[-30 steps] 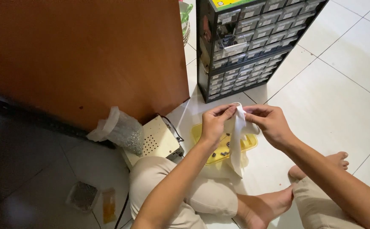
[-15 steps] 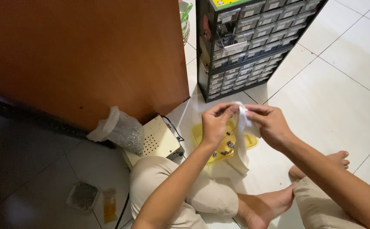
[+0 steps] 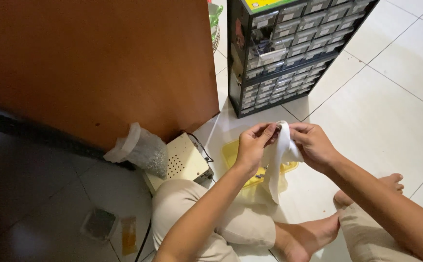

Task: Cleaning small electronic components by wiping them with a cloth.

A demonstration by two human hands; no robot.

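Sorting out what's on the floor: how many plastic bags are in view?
1: a clear bag beside the beige box, against the wooden cabinet. More may be hidden behind the arms.

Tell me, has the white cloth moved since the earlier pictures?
Yes. The white cloth now hangs shorter over the yellow tray, bunched higher between both hands.

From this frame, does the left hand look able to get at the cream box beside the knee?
Probably yes. The cream box lies on the floor just left of the left hand, with nothing between them, but that hand's grip is busy on the white cloth.
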